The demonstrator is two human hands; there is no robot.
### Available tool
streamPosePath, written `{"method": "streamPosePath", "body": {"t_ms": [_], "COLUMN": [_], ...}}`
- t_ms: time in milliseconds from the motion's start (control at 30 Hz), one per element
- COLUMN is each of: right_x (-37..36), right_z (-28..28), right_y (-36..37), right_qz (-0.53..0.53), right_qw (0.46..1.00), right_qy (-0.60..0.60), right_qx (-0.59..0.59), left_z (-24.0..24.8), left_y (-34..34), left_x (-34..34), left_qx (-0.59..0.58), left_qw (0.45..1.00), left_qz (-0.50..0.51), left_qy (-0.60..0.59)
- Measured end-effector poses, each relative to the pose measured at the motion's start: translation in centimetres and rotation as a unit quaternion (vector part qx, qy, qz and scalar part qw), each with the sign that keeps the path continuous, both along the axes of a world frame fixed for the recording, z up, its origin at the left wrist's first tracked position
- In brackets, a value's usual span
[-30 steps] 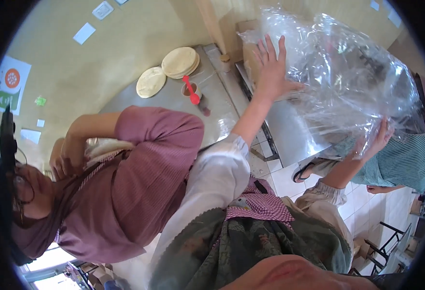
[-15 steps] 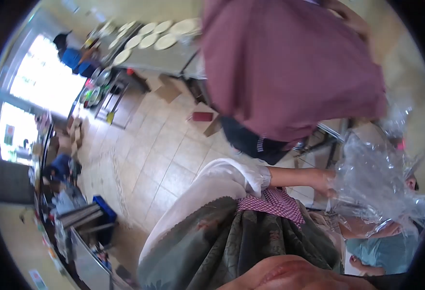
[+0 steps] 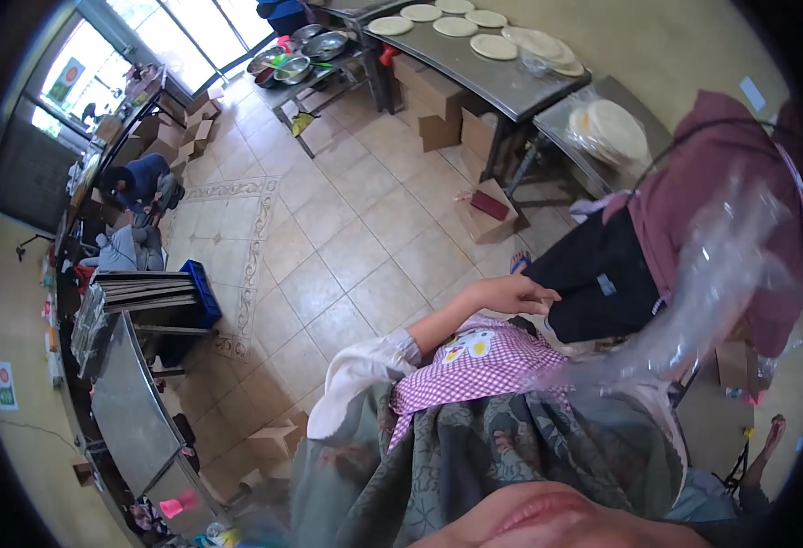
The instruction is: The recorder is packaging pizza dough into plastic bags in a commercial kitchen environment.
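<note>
My left hand (image 3: 516,294) is stretched out in front of my checked pink-and-white apron (image 3: 465,361). Its fingers are loosely bent, with nothing visible in them. A clear plastic bag or sheet (image 3: 694,310), smeared by motion, stretches from the apron's right side up toward the far right. My right hand is not clearly visible; the plastic covers the place where its forearm seems to be. Just beyond the plastic stands a person in a maroon top (image 3: 694,210) and dark trousers (image 3: 593,283).
Round flat breads (image 3: 493,47) lie on a metal table (image 3: 548,87), with more in plastic (image 3: 616,128) beside it. Cardboard boxes (image 3: 433,96) stand underneath. Metal bowls (image 3: 292,68) are at the back. Another person (image 3: 137,183) crouches left, near a blue crate (image 3: 202,292).
My view has swung, bringing more of the room into sight. My left hand has come away from the plastic and moved left. The person in maroon now appears farther right.
</note>
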State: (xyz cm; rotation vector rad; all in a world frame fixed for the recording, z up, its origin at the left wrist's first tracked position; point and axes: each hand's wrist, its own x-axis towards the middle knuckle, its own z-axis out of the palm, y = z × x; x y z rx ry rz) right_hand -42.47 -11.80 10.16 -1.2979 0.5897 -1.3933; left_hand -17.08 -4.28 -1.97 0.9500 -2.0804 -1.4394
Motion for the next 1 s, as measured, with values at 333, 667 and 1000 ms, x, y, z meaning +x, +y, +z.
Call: {"method": "streamPosePath", "body": {"t_ms": [333,667,1000], "right_x": [23.4,37.9,49.9], "right_z": [-4.4,-13.1,-15.8], "right_y": [-17.3,-30.8,-36.2], "right_qz": [0.024,0.017,-0.085], "right_qw": [0.986,0.944,0.933], "right_qy": [0.161,0.298,0.332], "right_qx": [0.043,0.138,0.113], "left_z": [-9.0,-22.8,-21.7], "left_y": [4.2,33.9,13.3], "left_x": [32.4,51.4,72.9], "left_qx": [0.035,0.008,0.179], "left_qw": [0.880,0.690,0.751], "left_qz": [0.461,0.562,0.490], "left_qy": [-0.106,-0.457,-0.404]}}
